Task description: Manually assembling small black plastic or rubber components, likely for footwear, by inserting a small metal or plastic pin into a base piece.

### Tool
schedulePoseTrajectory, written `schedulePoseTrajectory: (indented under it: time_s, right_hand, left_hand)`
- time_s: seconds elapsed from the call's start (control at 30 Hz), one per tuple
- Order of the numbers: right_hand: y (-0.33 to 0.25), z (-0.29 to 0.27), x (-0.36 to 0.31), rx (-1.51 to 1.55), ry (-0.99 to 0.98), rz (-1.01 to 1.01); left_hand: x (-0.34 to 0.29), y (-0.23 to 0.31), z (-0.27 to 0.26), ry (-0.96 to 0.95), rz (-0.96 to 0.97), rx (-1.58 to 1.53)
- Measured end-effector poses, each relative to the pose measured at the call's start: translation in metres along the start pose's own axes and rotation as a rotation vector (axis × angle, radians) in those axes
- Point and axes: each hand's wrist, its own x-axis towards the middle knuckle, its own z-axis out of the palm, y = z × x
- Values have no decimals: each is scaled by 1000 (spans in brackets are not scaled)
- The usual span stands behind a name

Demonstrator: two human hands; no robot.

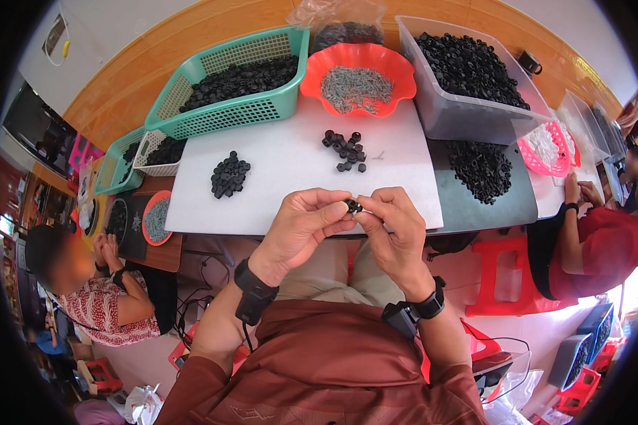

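- A white work surface [283, 163] is set in front of the person, and its far edge is lined with containers.
- Two co-workers are seated at the sides: one person in a patterned top [120, 304] at the left, one person in red [602, 244] at the right.
- A clear plastic bin [468, 117] is placed at the far right corner and is filled with black pieces.
- A green basket [299, 71] with pierced walls is placed at the far left; black pieces are contained in it.
- A red bowl [402, 78] with a wavy rim is positioned between them, and thin grey pins [354, 86] are held in it.
- A loose black pile [482, 170] is spread in front of the bin, on a dark board [443, 202].
- The left hand [298, 227] and the right hand [393, 227] are brought together at the near edge, thumbs and fingers closed in a pinch.
- A compact black heap [230, 176] is laid at the left, and a looser black cluster [346, 150] beyond the hands.
- A small black part [353, 206] is gripped between both sets of fingertips.
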Motion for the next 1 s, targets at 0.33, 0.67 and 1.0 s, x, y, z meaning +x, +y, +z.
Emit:
schedulePoseTrajectory:
  time_s: [0.33,0.67,1.0]
  right_hand:
    - [6,0,-2,-62,7,-114]
    - [8,-1,-4,-88,-3,-130]
    - [9,-1,-6,-92,-5,-126]
  left_hand:
    - [-2,-3,5,42,8,23]
    - [-2,-8,5,47,16,42]
    - [-2,-10,7,57,24,86]
